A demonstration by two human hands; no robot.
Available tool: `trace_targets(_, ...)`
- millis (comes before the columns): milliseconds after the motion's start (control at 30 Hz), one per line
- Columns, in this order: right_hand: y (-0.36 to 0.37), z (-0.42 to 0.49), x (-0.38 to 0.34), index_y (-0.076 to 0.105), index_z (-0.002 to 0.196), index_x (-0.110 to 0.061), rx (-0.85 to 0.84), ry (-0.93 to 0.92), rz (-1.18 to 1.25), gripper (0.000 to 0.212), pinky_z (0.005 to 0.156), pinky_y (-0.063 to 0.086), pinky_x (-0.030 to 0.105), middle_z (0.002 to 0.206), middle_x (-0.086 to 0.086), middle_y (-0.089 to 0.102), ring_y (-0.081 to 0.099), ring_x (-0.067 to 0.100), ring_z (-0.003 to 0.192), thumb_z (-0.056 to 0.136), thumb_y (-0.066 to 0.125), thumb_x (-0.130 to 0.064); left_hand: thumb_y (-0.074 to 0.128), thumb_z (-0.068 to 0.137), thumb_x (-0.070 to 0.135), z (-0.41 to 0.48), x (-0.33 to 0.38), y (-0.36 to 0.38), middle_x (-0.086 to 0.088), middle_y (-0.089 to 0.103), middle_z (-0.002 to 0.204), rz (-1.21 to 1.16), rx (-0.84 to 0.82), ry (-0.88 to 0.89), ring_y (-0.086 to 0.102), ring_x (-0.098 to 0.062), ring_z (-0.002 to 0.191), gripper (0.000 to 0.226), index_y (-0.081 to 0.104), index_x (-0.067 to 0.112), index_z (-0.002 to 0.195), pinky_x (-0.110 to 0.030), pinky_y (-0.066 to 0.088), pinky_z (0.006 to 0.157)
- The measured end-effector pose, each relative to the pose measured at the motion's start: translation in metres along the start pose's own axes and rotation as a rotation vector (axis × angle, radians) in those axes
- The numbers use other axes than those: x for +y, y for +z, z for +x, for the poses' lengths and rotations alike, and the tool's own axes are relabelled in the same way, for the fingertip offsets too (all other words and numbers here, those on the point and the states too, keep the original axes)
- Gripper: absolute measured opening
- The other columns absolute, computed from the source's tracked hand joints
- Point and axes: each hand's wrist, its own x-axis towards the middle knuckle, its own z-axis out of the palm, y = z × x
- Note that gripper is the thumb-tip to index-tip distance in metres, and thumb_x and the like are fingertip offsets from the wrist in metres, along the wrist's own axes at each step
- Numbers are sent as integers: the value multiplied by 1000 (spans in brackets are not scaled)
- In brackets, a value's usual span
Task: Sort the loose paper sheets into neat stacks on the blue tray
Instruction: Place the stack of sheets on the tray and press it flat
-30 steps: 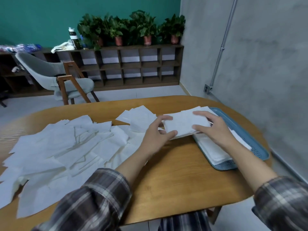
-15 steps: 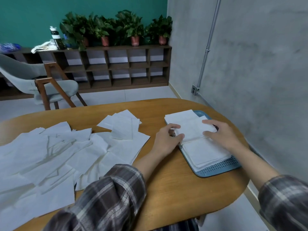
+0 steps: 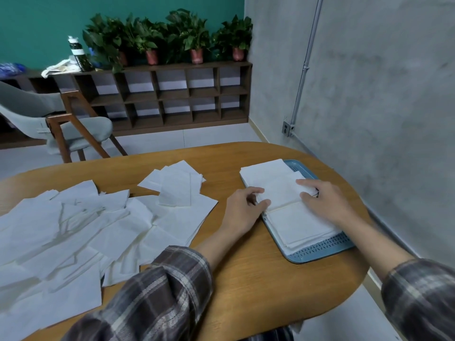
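Observation:
A blue tray (image 3: pixel 320 252) lies on the right of the wooden table (image 3: pixel 246 279). It carries two white paper stacks: a far stack (image 3: pixel 268 175) and a near stack (image 3: pixel 302 225). My left hand (image 3: pixel 242 210) pinches the far stack's near left corner between thumb and curled fingers. On that stack's right side rests my right hand (image 3: pixel 325 200), its fingers laid flat across the top. Loose white sheets (image 3: pixel 73 230) cover the left half of the table, with a smaller bunch (image 3: pixel 177 185) toward the middle.
A grey concrete wall (image 3: pixel 369 94) runs close along the table's right edge. Beyond the table stand a grey chair with wooden legs (image 3: pixel 73 131) and a low dark shelf (image 3: pixel 172 94) topped with potted plants.
Both hands carried the bundle of sheets to the right and set it down on the tray's far stack. The view has swung right with them.

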Motion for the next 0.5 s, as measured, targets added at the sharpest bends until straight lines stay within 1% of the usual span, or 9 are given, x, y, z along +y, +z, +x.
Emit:
trace_targets(67, 0, 2, -2, 60, 147, -20, 51, -69, -98, 46, 121, 24, 32, 164, 2, 43, 34, 26, 153, 101, 62, -13, 79, 92, 43, 0, -1, -2, 5, 54, 120, 34, 28, 51, 59, -12, 104, 34, 74, 32, 124, -24, 50, 95)
trace_targets(100, 0, 4, -5, 57, 149, -22, 76, -143, -137, 48, 123, 20, 36, 167, 0, 36, 28, 25, 156, 102, 62, -16, 77, 93, 45, 2, 0, -3, 6, 49, 127, 77, 68, 111, 55, -14, 115, 35, 73, 32, 126, -27, 49, 103)
trace_targets(167, 3, 11, -9, 46, 157, -28, 50, -287, -217, 52, 126, 15, 38, 173, -7, 21, 14, 18, 160, 106, 57, -28, 68, 99, 48, 8, 9, -5, 4, 42, 148, 232, 87, 229, 41, -17, 136, 46, 65, 28, 140, -32, 40, 114)
trace_targets(200, 6, 15, -11, 38, 161, -32, -2, -312, -270, 55, 127, 12, 38, 174, -10, 13, 6, 15, 162, 108, 51, -36, 61, 103, 50, 11, 14, -4, 2, 36, 160, 318, 28, 254, 33, -19, 146, 54, 56, 25, 150, -36, 34, 120)
trace_targets(267, 14, 19, -8, 18, 166, -37, -137, -274, -383, 61, 131, 3, 39, 175, -12, -4, -7, 11, 161, 110, 36, -51, 44, 109, 51, 14, 20, 1, -3, 15, 175, 489, -164, 239, 11, -21, 161, 68, 28, 18, 166, -42, 18, 130)
trace_targets(333, 23, 18, 1, 1, 166, -42, -260, -192, -445, 63, 131, -4, 41, 173, -13, -16, -17, 9, 160, 109, 21, -59, 29, 112, 52, 12, 15, 9, -1, -5, 177, 593, -338, 189, -7, -19, 163, 72, 2, 17, 169, -47, 7, 132)
trace_targets(367, 27, 18, 5, -4, 165, -45, -279, -172, -451, 63, 131, -6, 43, 172, -14, -19, -19, 8, 159, 108, 17, -61, 25, 113, 53, 10, 10, 12, 1, -12, 177, 601, -385, 168, -12, -17, 162, 72, -5, 18, 169, -47, 3, 133)
trace_targets(433, 34, 17, 11, -8, 163, -48, -267, -166, -464, 62, 130, -10, 46, 171, -16, -21, -22, 6, 157, 106, 12, -63, 22, 113, 53, 8, 3, 15, 3, -16, 176, 593, -406, 153, -16, -15, 162, 72, -9, 19, 168, -46, 1, 132)
trace_targets(500, 36, 20, 14, -8, 163, -50, -263, -168, -462, 62, 129, -12, 48, 171, -17, -21, -23, 5, 157, 106, 10, -65, 22, 113, 53, 9, 1, 16, 3, -15, 176, 585, -404, 147, -15, -14, 162, 71, -8, 20, 168, -47, 2, 131)
